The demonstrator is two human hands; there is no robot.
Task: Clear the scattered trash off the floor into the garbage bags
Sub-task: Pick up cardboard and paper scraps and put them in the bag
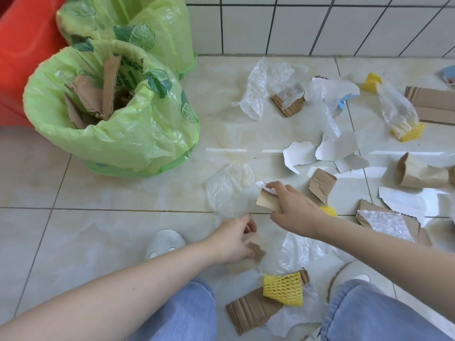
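1. The tiled floor (123, 230) carries scattered cardboard, paper and plastic film, mostly to the right.
2. Two green garbage bags stand far left: the nearer bag (138, 134) gapes open with cardboard inside, the farther bag (162, 33) behind it.
3. The left hand (234, 239) pinches the near edge of a clear plastic sheet (226, 190).
4. The right hand (293, 207) grips a small cardboard scrap (264, 201), with a white paper bit (262, 185) at its fingertips.

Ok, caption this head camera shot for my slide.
Right hand lifts a cardboard scrap from the littered floor near green garbage bags.
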